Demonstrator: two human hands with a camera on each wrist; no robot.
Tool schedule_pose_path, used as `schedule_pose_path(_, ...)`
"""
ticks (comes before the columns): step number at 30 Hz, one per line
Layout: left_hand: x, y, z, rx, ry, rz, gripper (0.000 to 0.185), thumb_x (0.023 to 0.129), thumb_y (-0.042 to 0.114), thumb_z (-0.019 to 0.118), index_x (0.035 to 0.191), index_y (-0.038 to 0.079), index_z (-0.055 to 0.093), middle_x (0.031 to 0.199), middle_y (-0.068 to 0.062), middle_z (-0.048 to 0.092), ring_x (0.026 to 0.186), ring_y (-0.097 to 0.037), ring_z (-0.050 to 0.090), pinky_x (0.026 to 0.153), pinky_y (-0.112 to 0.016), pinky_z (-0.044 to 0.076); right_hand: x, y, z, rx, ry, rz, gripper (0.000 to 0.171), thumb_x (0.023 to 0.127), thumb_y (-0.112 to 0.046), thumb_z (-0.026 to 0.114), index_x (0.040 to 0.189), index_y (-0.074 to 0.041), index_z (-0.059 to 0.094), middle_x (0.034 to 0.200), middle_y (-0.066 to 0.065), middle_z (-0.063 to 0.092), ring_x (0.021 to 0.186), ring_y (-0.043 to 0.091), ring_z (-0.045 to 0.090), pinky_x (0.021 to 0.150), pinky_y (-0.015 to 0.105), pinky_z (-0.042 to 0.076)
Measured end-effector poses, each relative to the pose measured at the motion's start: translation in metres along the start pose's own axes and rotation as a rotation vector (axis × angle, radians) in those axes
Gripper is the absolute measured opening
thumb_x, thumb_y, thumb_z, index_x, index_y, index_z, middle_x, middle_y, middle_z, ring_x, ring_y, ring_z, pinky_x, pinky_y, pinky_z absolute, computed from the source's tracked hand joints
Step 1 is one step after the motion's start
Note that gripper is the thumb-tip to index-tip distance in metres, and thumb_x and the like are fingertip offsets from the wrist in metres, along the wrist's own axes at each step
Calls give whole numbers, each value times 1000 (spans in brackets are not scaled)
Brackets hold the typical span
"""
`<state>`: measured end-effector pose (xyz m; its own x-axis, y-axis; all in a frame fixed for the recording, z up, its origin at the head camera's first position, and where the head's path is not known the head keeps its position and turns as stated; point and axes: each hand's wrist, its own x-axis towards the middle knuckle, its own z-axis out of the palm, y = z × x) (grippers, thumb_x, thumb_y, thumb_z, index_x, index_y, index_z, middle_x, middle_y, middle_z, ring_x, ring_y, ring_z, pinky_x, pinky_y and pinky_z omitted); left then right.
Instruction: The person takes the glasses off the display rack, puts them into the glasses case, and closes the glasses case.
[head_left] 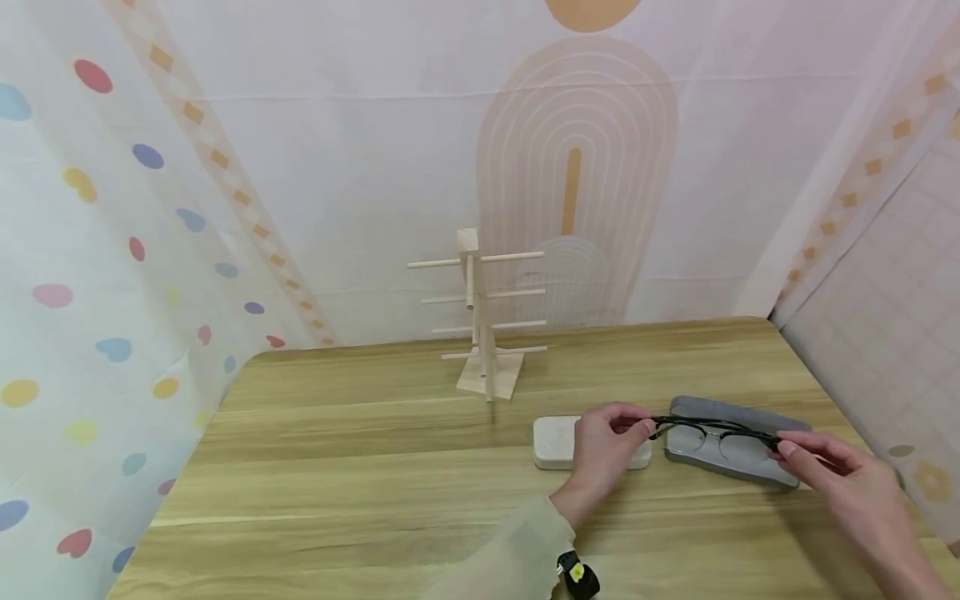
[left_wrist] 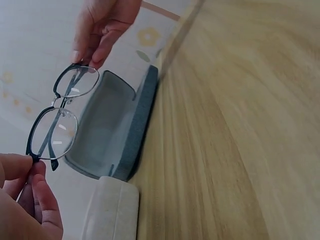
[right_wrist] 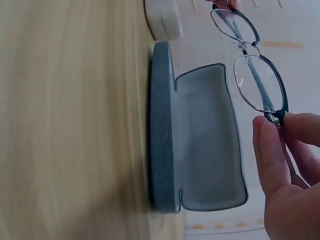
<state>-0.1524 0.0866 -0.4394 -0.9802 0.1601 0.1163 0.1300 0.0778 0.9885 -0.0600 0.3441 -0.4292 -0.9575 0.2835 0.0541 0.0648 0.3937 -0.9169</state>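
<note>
Both hands hold a pair of black half-rim eyeglasses (head_left: 712, 427) by its two outer corners, above an opened grey glasses case (head_left: 765, 477). My left hand (head_left: 609, 440) pinches one corner between thumb and fingers, and my right hand (head_left: 858, 475) pinches the other. The temples lie folded behind the lenses in the left wrist view. The case's lining (right_wrist: 205, 140) shows bare in the right wrist view, its lid standing up. A white, rounded case (head_left: 555, 442) lies closed on the table, partly behind my left hand.
A wooden rack (head_left: 483, 333) with several thin pegs stands at the back middle of the wooden table (head_left: 337, 492). A patterned curtain (head_left: 360, 167) hangs along the table's back and left. The grey case is near the table's right edge.
</note>
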Motion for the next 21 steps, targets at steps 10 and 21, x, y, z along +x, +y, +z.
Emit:
schedule_pose_path(10, 8, -2, 19, 81, -21, 32, 5, 86, 1, 80, 88, 6, 82, 78, 4, 75, 65, 9, 56, 63, -12, 50, 1, 11, -11, -52, 14, -14, 14, 101, -19, 70, 112, -18, 78, 91, -22, 74, 83, -8, 68, 71, 7, 49)
schedule_pose_path(21, 15, 1, 35, 298, -49, 56, 8, 86, 7, 80, 84, 14, 82, 72, 12, 71, 63, 10, 54, 61, -10, 44, -1, 25, -22, -15, 3, 27, 14, 102, -17, 69, 107, -25, 79, 92, -24, 74, 83, -8, 69, 71, 7, 51)
